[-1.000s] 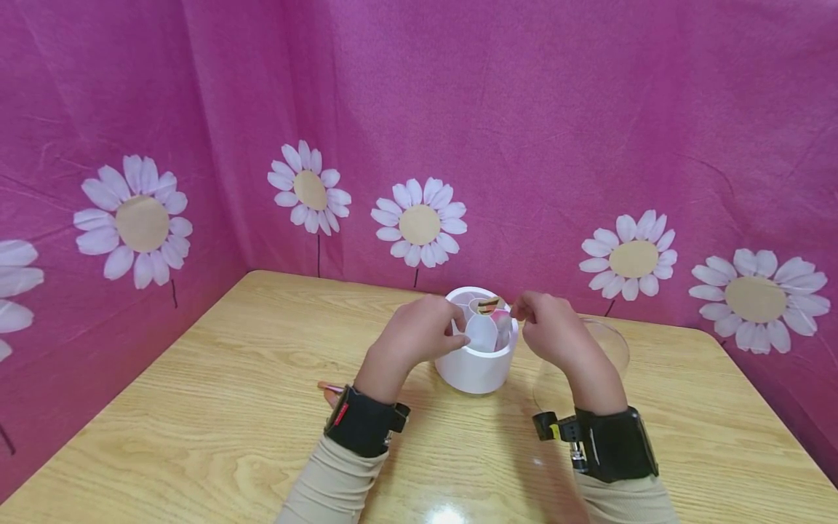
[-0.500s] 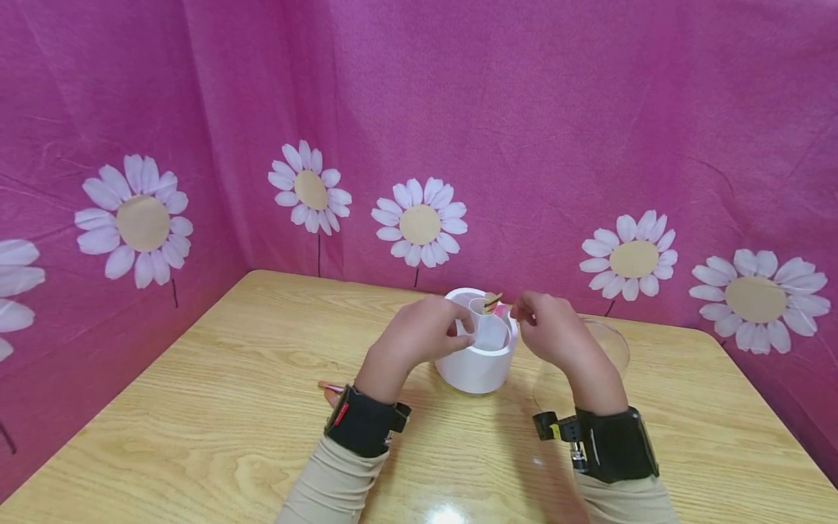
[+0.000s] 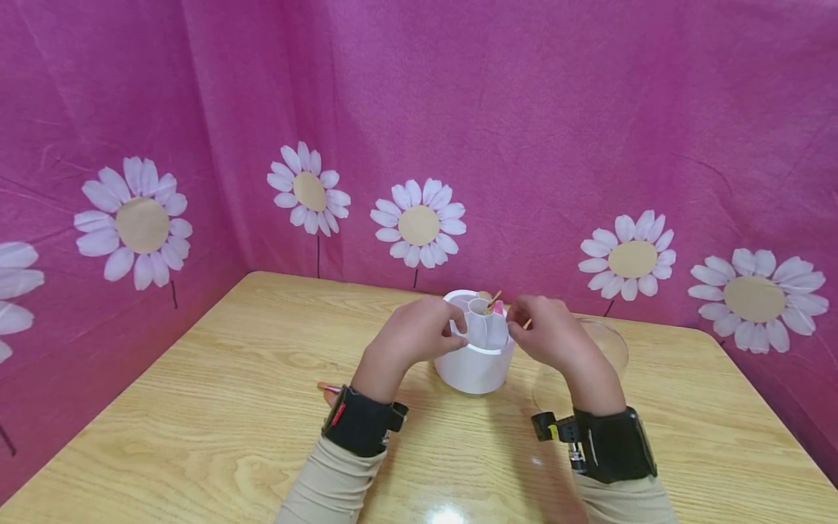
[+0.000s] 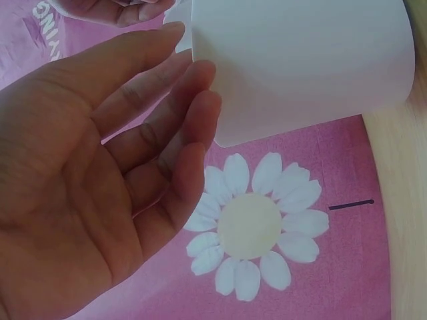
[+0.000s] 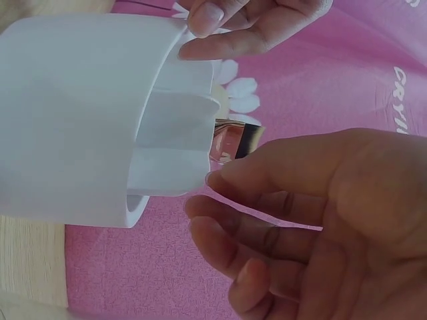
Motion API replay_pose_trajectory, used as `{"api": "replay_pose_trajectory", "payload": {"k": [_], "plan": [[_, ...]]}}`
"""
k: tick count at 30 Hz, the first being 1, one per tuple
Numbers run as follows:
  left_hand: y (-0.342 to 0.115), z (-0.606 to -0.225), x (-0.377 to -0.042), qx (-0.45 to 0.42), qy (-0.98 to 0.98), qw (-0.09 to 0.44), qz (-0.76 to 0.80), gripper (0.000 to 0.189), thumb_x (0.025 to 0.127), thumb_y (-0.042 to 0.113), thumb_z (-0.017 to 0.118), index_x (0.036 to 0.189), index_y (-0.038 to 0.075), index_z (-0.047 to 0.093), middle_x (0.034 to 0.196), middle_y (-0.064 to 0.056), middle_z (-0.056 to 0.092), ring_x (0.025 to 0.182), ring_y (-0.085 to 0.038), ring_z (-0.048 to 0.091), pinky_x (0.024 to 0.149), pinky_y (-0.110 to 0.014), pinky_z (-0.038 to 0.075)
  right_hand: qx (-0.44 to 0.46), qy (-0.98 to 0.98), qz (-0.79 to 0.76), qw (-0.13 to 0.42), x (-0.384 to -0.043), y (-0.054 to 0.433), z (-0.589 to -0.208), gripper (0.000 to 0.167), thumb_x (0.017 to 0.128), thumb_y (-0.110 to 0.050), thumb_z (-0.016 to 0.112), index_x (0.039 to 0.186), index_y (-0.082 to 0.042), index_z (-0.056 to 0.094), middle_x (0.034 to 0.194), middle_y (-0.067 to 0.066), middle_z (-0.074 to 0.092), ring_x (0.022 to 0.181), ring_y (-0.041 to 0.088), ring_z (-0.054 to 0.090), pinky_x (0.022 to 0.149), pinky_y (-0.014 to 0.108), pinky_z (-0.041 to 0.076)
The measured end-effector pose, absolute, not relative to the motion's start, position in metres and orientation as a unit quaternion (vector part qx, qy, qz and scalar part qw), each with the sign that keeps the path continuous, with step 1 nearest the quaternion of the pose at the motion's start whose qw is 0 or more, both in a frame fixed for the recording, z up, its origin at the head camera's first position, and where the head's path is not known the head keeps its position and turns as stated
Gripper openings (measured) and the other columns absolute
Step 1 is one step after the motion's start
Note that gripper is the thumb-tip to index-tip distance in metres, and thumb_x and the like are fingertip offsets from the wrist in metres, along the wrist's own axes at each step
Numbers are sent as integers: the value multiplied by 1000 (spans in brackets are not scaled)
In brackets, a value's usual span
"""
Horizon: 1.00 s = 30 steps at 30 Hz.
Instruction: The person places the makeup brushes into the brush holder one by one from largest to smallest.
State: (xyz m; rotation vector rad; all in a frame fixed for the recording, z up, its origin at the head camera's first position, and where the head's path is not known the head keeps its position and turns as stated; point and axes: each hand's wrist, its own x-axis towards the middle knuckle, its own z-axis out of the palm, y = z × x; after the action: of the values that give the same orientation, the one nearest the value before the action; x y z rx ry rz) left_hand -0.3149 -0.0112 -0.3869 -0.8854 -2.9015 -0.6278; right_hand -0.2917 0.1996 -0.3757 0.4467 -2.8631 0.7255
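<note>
A round white organizer (image 3: 474, 371) stands on the table in the head view, its inner divider (image 3: 481, 331) split into several compartments. Slim items (image 3: 495, 298) and something pink (image 3: 499, 308) poke up from it; the right wrist view shows a brush-like piece (image 5: 230, 141) with a dark band and pale tip. My left hand (image 3: 422, 327) is at the organizer's left rim, its fingers loosely bent with thumb and index apart. Across from it, my right hand (image 3: 543, 327) has relaxed fingers, the tips right at the divider's edge. Neither palm encloses anything.
A clear cylindrical cover (image 3: 605, 342) stands to the right, partly behind my right forearm. Left of my left wrist, a thin orange-pink item (image 3: 329, 386) lies on the wooden table (image 3: 229, 378). Pink cloth (image 3: 524, 145) with daisies hangs close behind the table.
The divider has turned inside the organizer, so its compartments and the slim items face differently. My right fingertips have shifted slightly down and left; my left hand has hardly moved.
</note>
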Motion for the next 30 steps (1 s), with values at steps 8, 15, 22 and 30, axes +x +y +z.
{"api": "replay_pose_trajectory", "payload": {"k": [8, 15, 22, 30], "plan": [[-19, -386, -317, -297, -930, 18, -218, 15, 92, 21, 76, 105, 13, 77, 87, 1, 71, 81, -12, 63, 71, -27, 51, 153, -957, 236, 75, -293, 199, -378, 4, 90, -4, 62, 90, -1, 65, 83, 10, 65, 76, 25, 58, 65, 35, 49], [-50, -381, -324, -256, -931, 7, -260, 9, 92, 23, 77, 93, 14, 75, 78, 1, 65, 75, -16, 60, 65, -30, 49, 154, -957, 236, 71, -292, 198, -376, 7, 91, -4, 62, 92, 1, 66, 84, 11, 65, 76, 25, 59, 66, 36, 50], [-89, -388, -325, -112, -954, -111, -256, 21, 92, 22, 75, 82, 4, 71, 71, -5, 66, 70, -18, 60, 64, -29, 45, 154, -958, 233, 68, -290, 198, -374, 8, 91, -4, 61, 93, 2, 67, 83, 11, 65, 75, 24, 58, 66, 35, 50], [-121, -409, -332, -4, -934, -244, -263, 24, 96, 18, 66, 107, -2, 71, 73, -8, 69, 65, -14, 63, 63, -25, 49, 151, -958, 237, 64, -290, 199, -374, 11, 93, -5, 61, 94, 2, 68, 84, 12, 66, 75, 24, 58, 66, 36, 51]]}}
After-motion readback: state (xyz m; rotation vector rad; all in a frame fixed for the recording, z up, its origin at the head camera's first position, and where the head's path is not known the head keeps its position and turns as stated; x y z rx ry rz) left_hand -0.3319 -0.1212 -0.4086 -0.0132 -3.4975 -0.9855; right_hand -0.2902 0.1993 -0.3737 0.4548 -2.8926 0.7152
